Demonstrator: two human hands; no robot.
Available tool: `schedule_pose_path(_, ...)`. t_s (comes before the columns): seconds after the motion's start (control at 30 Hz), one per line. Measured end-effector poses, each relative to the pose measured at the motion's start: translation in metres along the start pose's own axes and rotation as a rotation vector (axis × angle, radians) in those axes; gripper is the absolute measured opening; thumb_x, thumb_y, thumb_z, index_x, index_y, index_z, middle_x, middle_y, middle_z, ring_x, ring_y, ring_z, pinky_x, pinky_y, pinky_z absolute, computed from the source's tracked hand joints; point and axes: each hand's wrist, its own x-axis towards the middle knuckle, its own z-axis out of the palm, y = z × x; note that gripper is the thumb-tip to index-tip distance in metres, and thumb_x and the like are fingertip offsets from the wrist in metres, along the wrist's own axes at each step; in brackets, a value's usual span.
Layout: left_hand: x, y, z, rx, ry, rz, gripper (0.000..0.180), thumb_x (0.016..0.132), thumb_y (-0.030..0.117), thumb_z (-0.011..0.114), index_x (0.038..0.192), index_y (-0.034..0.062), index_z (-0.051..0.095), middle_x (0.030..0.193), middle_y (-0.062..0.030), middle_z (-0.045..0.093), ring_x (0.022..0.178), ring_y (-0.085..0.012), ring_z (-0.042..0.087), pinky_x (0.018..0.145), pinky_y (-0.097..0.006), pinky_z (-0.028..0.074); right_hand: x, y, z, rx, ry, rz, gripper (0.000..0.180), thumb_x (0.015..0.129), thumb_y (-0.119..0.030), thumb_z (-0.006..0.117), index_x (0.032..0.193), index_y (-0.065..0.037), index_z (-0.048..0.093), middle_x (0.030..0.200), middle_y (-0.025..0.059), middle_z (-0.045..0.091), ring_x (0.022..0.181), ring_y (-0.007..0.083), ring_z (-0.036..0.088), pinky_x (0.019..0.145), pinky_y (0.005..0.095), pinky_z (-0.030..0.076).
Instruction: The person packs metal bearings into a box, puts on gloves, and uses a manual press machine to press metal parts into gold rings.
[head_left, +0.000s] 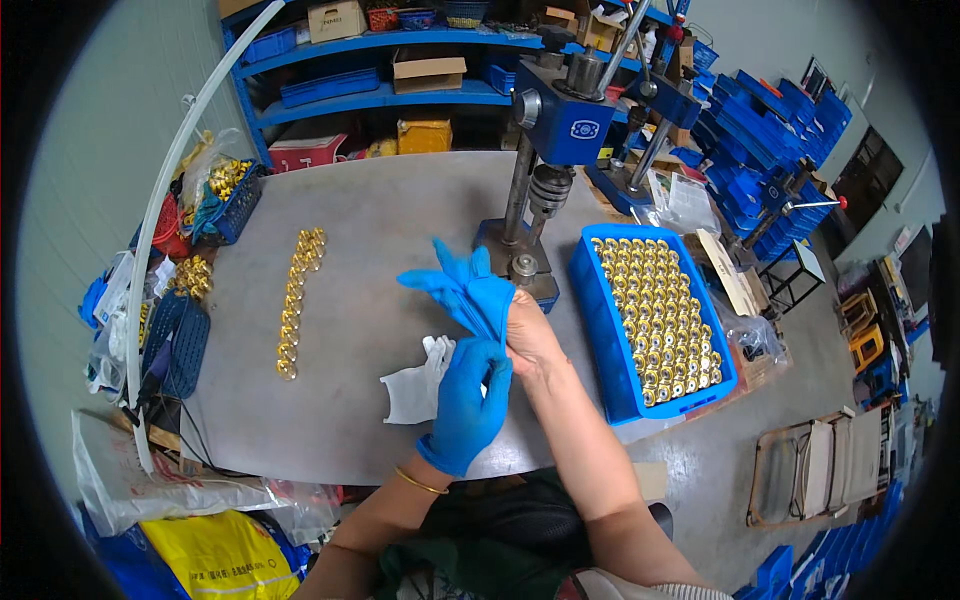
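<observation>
Here, gloved left hand (466, 392) tugging blue glove (462, 286) over right hand (530, 335).

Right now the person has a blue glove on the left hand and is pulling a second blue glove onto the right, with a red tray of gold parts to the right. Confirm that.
Not quite: the tray is blue, not red. The head view shows it filled with gold parts, to the right. The rest holds: the left hand wears a blue glove, and a second blue glove is being pulled onto the bare right hand.
</observation>
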Motion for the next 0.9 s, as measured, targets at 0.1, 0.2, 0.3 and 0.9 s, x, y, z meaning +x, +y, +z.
schedule_pose_path(0.1,-0.002,-0.001,-0.002,0.031,0.001,0.024,0.007,0.087,-0.004,0.059,0.091,0.0005,0.056,0.087,-0.009,0.054,0.074,-0.0148,0.052,0.068,-0.028,0.043,-0.002,0.004,0.0,-0.189,0.075,0.026,0.036,0.099,-0.025,0.054,0.125,0.0,0.055,0.122,0.016,0.062,0.107,0.0211,0.062,0.091,0.0339,0.052)
schedule_pose_path(0.2,0.007,-0.003,-0.013,0.024,-0.016,0.098,0.008,0.087,-0.003,0.061,0.094,0.0006,0.057,0.085,-0.0116,0.054,0.072,-0.0205,0.053,0.064,-0.03,0.044,-0.018,0.0,0.017,-0.199,-0.059,-0.02,0.04,0.101,-0.03,0.05,0.129,-0.002,0.051,0.131,0.0195,0.054,0.117,0.0256,0.058,0.101,0.0395,0.049)
schedule_pose_path(0.3,0.01,0.007,-0.022,0.073,-0.052,0.079,0.011,0.087,-0.003,0.062,0.097,0.0008,0.059,0.087,-0.0126,0.057,0.075,-0.0227,0.056,0.067,-0.031,0.045,-0.019,-0.008,0.016,-0.153,-0.282,0.025,0.05,0.102,-0.035,0.045,0.139,-0.002,0.04,0.145,0.0213,0.042,0.129,0.0322,0.048,0.107,0.0464,0.043)
schedule_pose_path(0.9,0.036,-0.014,-0.08,-0.42,0.409,-0.398,0.021,0.091,0.01,0.063,0.109,0.0004,0.063,0.083,0.0028,0.061,0.068,-0.0037,0.049,0.061,-0.018,0.04,-0.018,-0.021,0.02,0.334,-0.449,0.187,0.052,0.105,-0.036,0.033,0.141,0.002,0.035,0.143,0.0213,0.043,0.13,0.0348,0.047,0.115,0.0457,0.034)
